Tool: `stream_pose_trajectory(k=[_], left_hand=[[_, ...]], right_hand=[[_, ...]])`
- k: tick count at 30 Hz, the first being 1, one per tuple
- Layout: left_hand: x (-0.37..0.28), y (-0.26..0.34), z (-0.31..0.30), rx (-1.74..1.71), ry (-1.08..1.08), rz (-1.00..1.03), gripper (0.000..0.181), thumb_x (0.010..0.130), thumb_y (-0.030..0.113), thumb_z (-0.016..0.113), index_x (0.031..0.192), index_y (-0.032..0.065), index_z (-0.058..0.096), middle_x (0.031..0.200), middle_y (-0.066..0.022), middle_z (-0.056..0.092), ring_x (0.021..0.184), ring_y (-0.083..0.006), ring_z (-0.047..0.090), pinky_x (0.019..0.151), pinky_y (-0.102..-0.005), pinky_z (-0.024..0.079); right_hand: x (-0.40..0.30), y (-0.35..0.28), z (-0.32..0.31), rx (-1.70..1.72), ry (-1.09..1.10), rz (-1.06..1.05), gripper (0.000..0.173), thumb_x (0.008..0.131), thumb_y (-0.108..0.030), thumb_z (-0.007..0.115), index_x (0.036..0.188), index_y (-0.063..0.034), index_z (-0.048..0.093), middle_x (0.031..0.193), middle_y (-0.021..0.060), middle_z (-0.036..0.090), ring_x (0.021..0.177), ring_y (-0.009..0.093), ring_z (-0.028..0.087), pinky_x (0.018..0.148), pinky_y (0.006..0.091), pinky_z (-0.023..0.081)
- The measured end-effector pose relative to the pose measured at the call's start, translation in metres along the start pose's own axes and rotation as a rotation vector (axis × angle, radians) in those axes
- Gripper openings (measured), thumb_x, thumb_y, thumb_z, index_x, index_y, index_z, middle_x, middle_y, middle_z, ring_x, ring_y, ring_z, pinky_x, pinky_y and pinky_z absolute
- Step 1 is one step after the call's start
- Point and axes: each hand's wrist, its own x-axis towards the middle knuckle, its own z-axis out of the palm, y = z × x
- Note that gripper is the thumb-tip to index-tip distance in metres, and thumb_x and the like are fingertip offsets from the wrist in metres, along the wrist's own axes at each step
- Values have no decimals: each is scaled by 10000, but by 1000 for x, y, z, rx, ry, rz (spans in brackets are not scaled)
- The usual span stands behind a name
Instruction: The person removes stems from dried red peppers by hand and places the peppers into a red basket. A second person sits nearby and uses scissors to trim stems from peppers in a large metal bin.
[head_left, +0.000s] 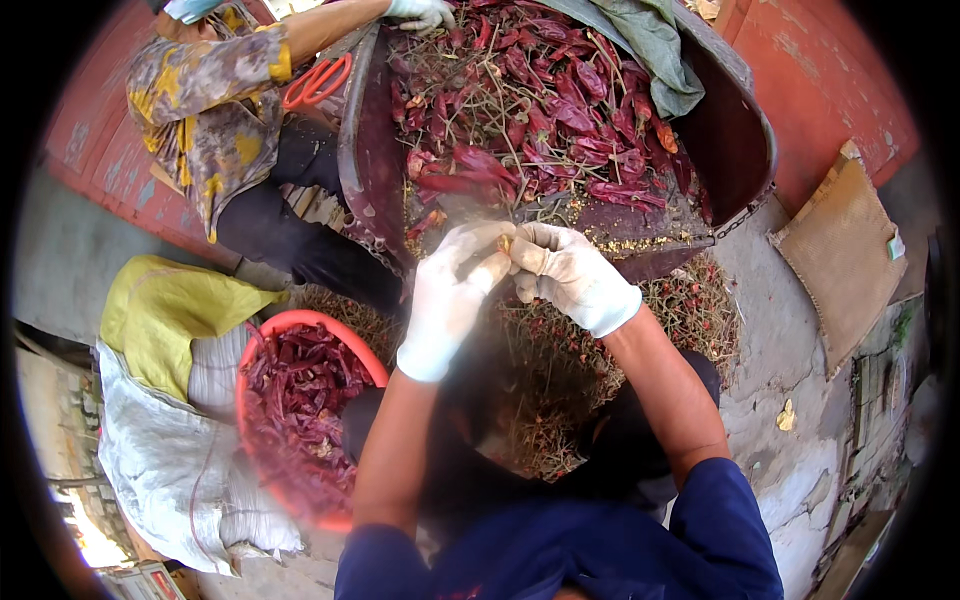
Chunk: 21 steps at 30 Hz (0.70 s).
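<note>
My left hand (454, 292) and my right hand (566, 274), both in white knit gloves, meet at the fingertips above the near edge of a dark red metal cart bed. A small orange-yellow piece, seemingly of dried pepper (505, 243), is pinched between the left thumb and fingers; the right fingers touch it. Dried red chili peppers (570, 112) with tangled stems are heaped in the cart bed (739, 150), and loose seeds lie along its near edge. At the left, a red plastic basin (241, 390) holds many more dried peppers (307, 397).
A co-worker's gloved hand (424, 15) rests at the heap's far left. Orange-handled scissors (319, 81) lie beside the cart. Stem debris (559, 442) covers the ground below. Woven sacks (165, 450) stand left of the basin; a cardboard piece (847, 255) lies right. A chain (742, 220) hangs from the cart.
</note>
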Motion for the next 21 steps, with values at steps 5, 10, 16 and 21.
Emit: stream_pose_trajectory(k=[5,10,16,21], left_hand=[[-5,2,-1,-123,7,55,275,924,135,674,1120,-53,718,1151,-124,692,1100,-195,624,992,-318,461],[-12,-1,1,-374,142,-43,196,946,128,675,1059,-27,717,994,-71,699,908,-159,652,833,-293,514],[-10,-6,0,-707,232,-167,255,1006,221,650,1111,-11,670,890,-35,676,763,-102,610,721,-250,501],[-11,9,7,-490,206,-162,351,1053,269,583,1189,-51,626,1068,-88,678,863,-142,611,761,-279,494]], right_hand=[[-2,8,2,139,-140,-36,229,960,-237,719,1049,-42,638,912,19,624,736,114,570,685,289,485],[-6,-4,30,-441,104,-165,146,926,-141,745,972,-18,682,826,21,661,670,82,575,617,254,479],[-1,5,54,-585,225,-256,142,937,-82,712,1040,15,695,847,39,701,710,83,614,660,254,522],[6,11,65,-512,322,-307,138,967,-86,674,1054,18,646,856,58,712,737,100,667,640,259,548]])
